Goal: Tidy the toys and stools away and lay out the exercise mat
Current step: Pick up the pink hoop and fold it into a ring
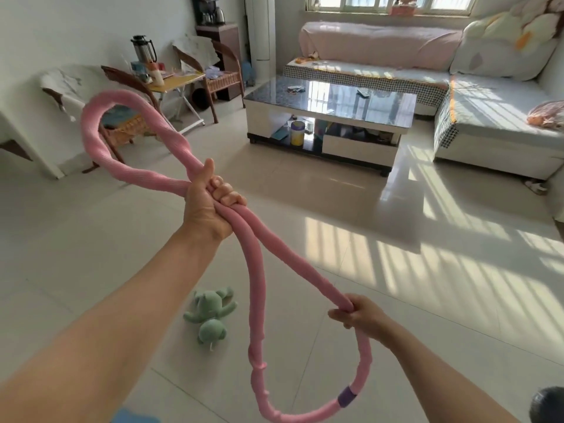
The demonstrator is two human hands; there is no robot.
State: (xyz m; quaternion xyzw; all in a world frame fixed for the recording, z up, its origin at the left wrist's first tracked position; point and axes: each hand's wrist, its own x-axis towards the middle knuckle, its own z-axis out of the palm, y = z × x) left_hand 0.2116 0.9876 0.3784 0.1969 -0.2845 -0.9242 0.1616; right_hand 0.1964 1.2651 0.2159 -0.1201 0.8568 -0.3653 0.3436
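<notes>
Pink fabric-covered hoop (253, 288), twisted into a figure eight, hangs in the air over the tiled floor (335, 215). Left hand (210, 203) clenches both strands at the crossing; right hand (357, 312) grasps the near loop's right side. Green plush toy (210, 312) lies on the floor below. Coffee table (332, 102) stands farther off, sofa (457, 87) far right.

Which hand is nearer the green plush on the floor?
Right, as far as one view shows. The right hand grips the pink tube just right of the plush; the left hand grips it higher, farther forward.
</notes>
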